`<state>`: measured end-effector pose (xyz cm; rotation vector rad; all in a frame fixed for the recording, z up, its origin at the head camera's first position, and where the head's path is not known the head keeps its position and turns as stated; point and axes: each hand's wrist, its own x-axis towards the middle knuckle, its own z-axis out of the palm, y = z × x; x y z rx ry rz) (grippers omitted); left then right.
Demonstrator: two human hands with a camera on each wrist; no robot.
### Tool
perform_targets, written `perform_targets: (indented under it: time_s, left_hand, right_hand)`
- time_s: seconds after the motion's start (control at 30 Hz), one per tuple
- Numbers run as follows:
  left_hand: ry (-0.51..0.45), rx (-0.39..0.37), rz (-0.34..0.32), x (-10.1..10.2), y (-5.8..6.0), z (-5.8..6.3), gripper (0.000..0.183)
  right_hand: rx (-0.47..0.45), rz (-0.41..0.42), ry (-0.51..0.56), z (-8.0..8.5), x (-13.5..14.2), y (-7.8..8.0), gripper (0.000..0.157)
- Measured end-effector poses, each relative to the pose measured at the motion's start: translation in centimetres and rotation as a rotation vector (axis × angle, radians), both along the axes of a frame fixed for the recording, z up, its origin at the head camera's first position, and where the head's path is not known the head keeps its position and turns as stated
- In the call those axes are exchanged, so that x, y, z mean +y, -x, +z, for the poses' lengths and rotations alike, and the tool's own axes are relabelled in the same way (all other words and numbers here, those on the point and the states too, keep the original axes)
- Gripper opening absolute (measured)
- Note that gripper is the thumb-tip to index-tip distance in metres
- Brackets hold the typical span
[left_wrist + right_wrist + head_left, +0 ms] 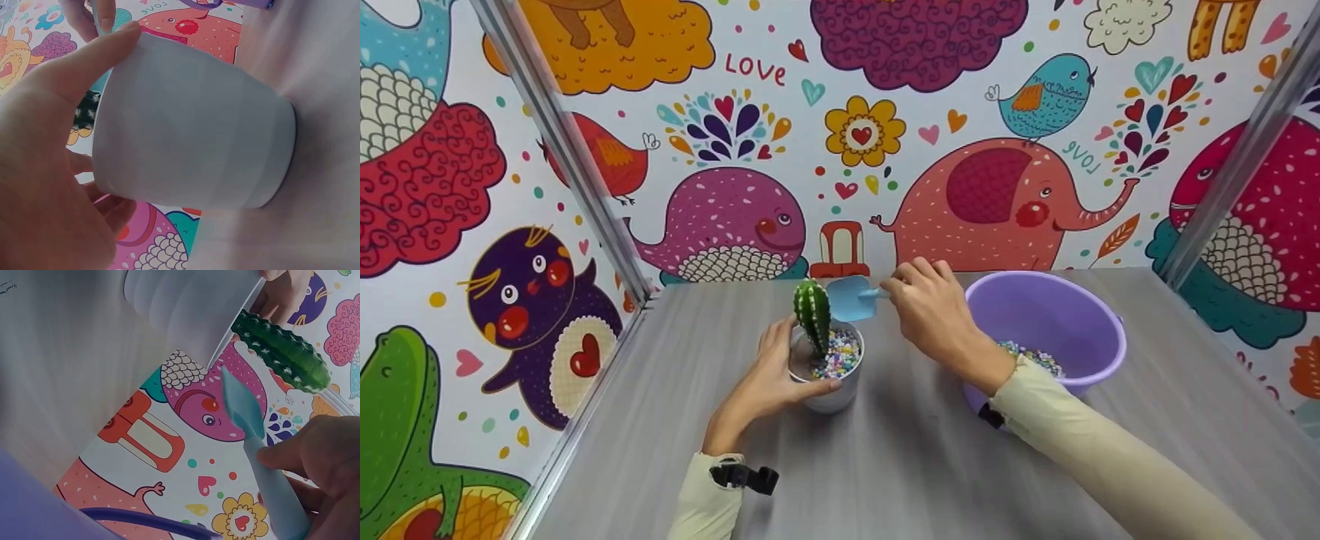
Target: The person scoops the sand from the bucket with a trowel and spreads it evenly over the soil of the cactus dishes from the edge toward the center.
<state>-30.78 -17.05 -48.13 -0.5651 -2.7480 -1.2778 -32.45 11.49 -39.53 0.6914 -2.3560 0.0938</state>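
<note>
A white pot stands on the table with a green cactus upright in it. Small multicoloured pebbles lie beside the cactus, over the right part of the pot. My left hand grips the pot near its rim, thumb on the near side and fingers round the far left. In my right hand is a light blue toy shovel, pinched by its handle. The shovel's blade is close to the pot's rim, right of the cactus; in the right wrist view no pebbles show on the blade.
A purple bucket with more coloured pebbles inside stands on the right, partly behind my right forearm. Printed cartoon walls enclose the grey table at the back and sides, with metal posts at the corners.
</note>
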Motion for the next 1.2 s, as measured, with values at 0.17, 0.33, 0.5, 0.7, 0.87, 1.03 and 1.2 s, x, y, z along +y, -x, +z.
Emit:
perform_targets:
  time_s: [0.17,0.33,0.5,0.7,0.87,1.03,1.2]
  left_hand:
    - [0.001,0.009,-0.001,0.0,0.2,0.0,0.13]
    - [-0.019,0.007,0.013,0.0,0.2,0.2,0.119]
    - [-0.06,0.043,0.054,-0.1,0.1,0.6,0.102]
    - [-0.173,0.168,0.146,0.2,-0.1,1.6,0.081]
    - [-0.254,0.316,0.218,0.6,-0.5,2.8,0.075]
    - [-0.279,0.536,0.208,1.4,-1.2,4.1,0.068]
    - [-0.259,0.694,0.123,2.8,-2.0,5.0,0.057]
  right_hand:
    - [-0.095,-0.031,0.043,0.2,0.7,-0.1,0.024]
    - [-0.186,-0.012,0.147,0.5,1.8,-0.4,0.024]
    - [-0.263,-0.023,0.202,1.1,3.2,-0.8,0.026]
    - [-0.329,-0.032,0.258,1.8,5.4,-1.5,0.03]
    - [-0.366,-0.032,0.311,2.2,7.8,-2.2,0.029]
    - [-0.377,-0.029,0.333,2.2,10.5,-2.7,0.027]
    - [-0.394,-0.02,0.363,2.1,13.3,-3.5,0.03]
